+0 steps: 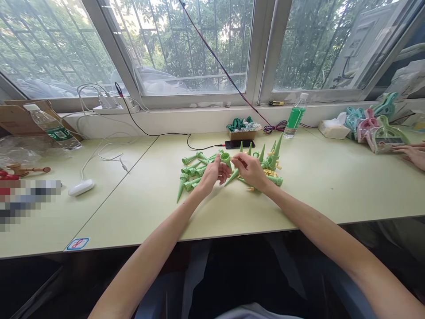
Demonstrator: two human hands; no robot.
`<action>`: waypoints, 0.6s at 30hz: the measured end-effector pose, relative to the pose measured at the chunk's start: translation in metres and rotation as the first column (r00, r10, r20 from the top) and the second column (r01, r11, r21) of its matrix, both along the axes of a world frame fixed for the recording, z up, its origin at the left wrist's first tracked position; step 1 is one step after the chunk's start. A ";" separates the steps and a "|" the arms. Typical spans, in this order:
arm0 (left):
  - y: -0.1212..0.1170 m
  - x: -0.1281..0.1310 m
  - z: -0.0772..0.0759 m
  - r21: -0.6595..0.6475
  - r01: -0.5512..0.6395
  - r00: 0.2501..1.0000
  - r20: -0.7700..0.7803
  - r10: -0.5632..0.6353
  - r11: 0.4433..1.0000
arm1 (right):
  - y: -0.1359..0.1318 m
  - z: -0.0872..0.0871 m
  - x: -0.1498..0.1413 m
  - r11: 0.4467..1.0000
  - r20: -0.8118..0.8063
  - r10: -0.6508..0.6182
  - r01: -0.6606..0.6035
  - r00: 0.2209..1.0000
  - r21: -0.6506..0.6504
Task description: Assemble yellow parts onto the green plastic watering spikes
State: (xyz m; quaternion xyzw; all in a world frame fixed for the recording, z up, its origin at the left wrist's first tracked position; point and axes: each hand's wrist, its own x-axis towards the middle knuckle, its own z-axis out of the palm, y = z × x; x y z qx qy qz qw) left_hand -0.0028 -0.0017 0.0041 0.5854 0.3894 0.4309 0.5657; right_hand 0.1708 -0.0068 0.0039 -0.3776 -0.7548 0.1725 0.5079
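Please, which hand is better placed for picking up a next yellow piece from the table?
Probably the right hand: it is nearer the yellow pieces, while the left hand holds a green cone.

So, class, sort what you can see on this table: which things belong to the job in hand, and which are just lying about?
In the job:
green cone in the left hand's grip
loose green spikes
small yellow pieces

Just lying about, it seems:
phone
right-hand bottle
left-hand bottle
tissue pack
clustered hangers
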 end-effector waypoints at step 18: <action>0.000 -0.003 0.000 -0.130 0.098 0.994 0.069 -0.090 0.987 | 0.002 0.000 0.002 0.999 -0.021 0.024 -0.025 0.999 -0.047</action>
